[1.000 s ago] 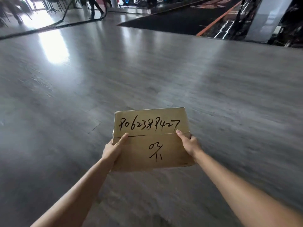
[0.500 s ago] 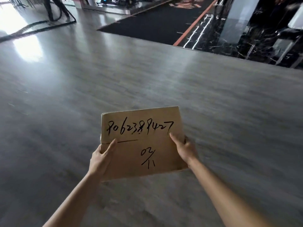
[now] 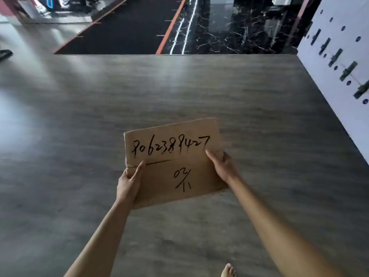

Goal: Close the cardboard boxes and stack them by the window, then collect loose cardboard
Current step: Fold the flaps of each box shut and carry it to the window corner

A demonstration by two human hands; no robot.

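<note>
i have the closed cardboard box point(image 3: 173, 162) held out in front of me above the floor, carried by nothing but my hands. its long axis runs left to right, tilted so the right end sits a little higher and farther away. the flap seam runs along that same axis, and the black handwritten digits read upright from my side. my left hand point(image 3: 127, 182) grips the near-left edge, thumb lying on top at the seam, fingers hidden underneath. my right hand point(image 3: 223, 166) clamps the right edge, thumb pressed flat on top. the grey wood-grain floor point(image 3: 79, 116) stretches ahead to a black mat with an orange border point(image 3: 127, 31) and glossy black marble point(image 3: 239, 27). a white perforated panel point(image 3: 339, 47) stands at the right. a bare foot point(image 3: 228, 271) shows at the bottom edge.
</note>
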